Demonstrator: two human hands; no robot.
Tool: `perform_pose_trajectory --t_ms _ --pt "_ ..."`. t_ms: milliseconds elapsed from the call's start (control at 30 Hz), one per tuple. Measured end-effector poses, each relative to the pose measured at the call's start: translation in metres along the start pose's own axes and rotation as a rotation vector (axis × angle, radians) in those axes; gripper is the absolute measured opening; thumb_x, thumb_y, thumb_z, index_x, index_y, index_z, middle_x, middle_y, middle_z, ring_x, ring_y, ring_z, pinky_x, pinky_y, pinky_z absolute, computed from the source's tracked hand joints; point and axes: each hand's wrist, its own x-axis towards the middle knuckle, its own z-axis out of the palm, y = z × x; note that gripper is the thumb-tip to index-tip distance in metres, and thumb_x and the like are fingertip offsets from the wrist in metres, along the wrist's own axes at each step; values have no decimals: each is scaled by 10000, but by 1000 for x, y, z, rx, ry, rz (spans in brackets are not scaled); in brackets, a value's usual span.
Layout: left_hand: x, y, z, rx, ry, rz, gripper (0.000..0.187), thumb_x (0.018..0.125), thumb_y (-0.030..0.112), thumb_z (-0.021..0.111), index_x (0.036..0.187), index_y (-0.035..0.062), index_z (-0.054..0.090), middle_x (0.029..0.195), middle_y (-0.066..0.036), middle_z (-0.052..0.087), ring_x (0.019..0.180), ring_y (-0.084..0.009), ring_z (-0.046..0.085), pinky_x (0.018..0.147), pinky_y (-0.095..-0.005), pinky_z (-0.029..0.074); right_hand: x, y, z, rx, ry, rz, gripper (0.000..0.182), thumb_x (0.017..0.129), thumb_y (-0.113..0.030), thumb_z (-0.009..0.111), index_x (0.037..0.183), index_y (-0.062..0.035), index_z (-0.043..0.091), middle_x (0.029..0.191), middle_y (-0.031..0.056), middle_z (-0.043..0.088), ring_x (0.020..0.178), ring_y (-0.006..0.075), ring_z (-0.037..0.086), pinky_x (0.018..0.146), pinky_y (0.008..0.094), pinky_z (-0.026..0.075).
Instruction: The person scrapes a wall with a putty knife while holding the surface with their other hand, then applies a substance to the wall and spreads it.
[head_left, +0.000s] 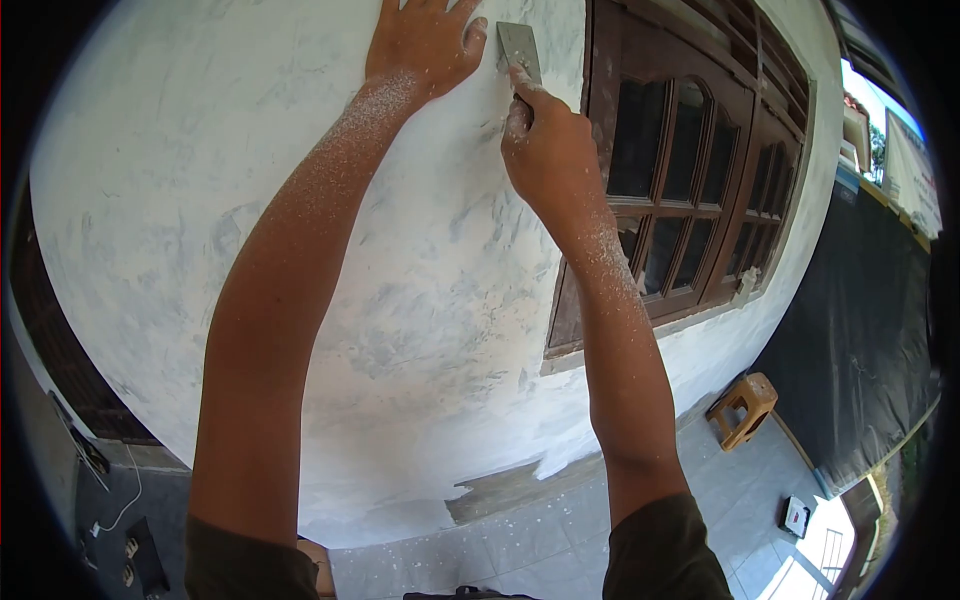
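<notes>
My right hand (550, 145) grips a putty knife (518, 48), its index finger stretched along the flat metal blade. The blade lies against the white, patchy wall (420, 290), just left of the brown window frame (598, 60). To the left, my left hand (425, 45) rests on the wall with fingers spread, their tips cut off by the top edge of the view. White dust and flakes cover both wrists and forearms. The knife's handle is hidden inside my right fist.
A brown wooden window (690, 190) with glass panes fills the right of the wall. A brown stool (743, 410) stands on the grey tiled floor (540, 540), with a white box-like item (795, 517) nearby. Black sheeting (850, 320) hangs at right. A white cable (132, 490) lies lower left.
</notes>
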Motion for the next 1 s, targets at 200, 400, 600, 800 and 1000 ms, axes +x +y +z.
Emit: perform_pose_trajectory --t_ms 200,400,600,800,1000 --pt "-2 0 6 1 50 8 604 1004 336 463 1548 89 378 1648 -197 243 1548 -312 171 1253 -532 106 -11 2 12 34 -38 43 374 1028 -140 488 1370 -60 615 1002 277 717 891 388 732 848 453 567" --pt "-2 2 0 -3 6 -7 613 999 341 468 1550 89 377 1650 -190 246 1548 -314 175 1254 -533 99 -12 0 11 -21 26 -6 369 1026 -135 494 1365 -61 619 962 253 726 867 397 728 849 463 564" --pt "-8 5 2 18 23 0 612 994 338 475 1545 89 387 1652 -190 241 1547 -316 183 1254 -537 106 -54 2 10 48 -132 161 366 1025 -123 505 1367 -63 620 960 259 724 840 356 742 841 450 567" --pt "-7 4 3 54 28 4 607 998 334 467 1549 96 382 1658 -178 233 1549 -310 177 1258 -529 105 -13 -3 9 128 0 48 376 1030 -129 506 1386 -60 605 946 264 726 804 348 744 824 444 568" --pt "-12 8 -1 27 1 -22 606 999 323 466 1554 99 371 1659 -168 235 1548 -303 179 1261 -524 100 -51 4 10 110 -156 151 372 1036 -144 503 1380 -51 608 956 260 729 803 352 743 823 450 569"
